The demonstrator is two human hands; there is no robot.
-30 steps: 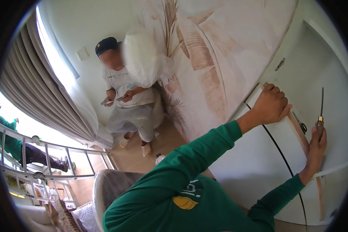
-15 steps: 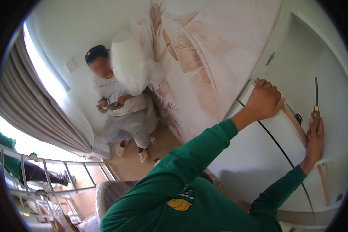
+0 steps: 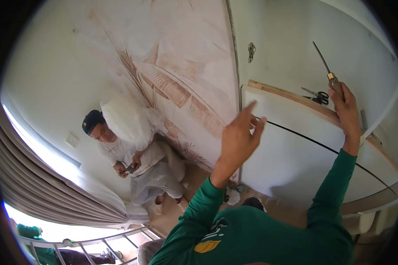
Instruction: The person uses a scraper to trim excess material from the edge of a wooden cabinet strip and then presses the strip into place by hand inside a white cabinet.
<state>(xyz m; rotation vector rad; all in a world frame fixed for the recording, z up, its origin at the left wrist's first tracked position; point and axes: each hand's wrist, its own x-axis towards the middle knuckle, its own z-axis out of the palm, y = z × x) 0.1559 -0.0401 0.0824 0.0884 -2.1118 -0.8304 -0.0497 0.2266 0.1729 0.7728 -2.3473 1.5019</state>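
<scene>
My right hand (image 3: 350, 110) is closed around the wooden handle of a screwdriver (image 3: 334, 84), its long thin shank pointing up and away. That hand is beside the wooden top edge (image 3: 292, 100) of a white panel (image 3: 292, 152). My left hand (image 3: 239, 140) is in front of the panel's left side, empty, its fingers apart and index finger stretched out. Across the panel runs a thin black strip (image 3: 305, 135). Scissors with black handles (image 3: 321, 97) lie just behind the wooden edge.
A small metal fitting (image 3: 251, 52) is on the pale wall above the panel. To the left, a person (image 3: 141, 163) sits against the leaf-patterned wall (image 3: 177, 75), holding something dark. Below are a grey curtain (image 3: 44, 181) and a metal ladder (image 3: 97, 243).
My left hand has let go of the panel's wooden edge and moved down and left, opening. My right hand still holds the screwdriver, now tilted left. The view has shifted to the right.
</scene>
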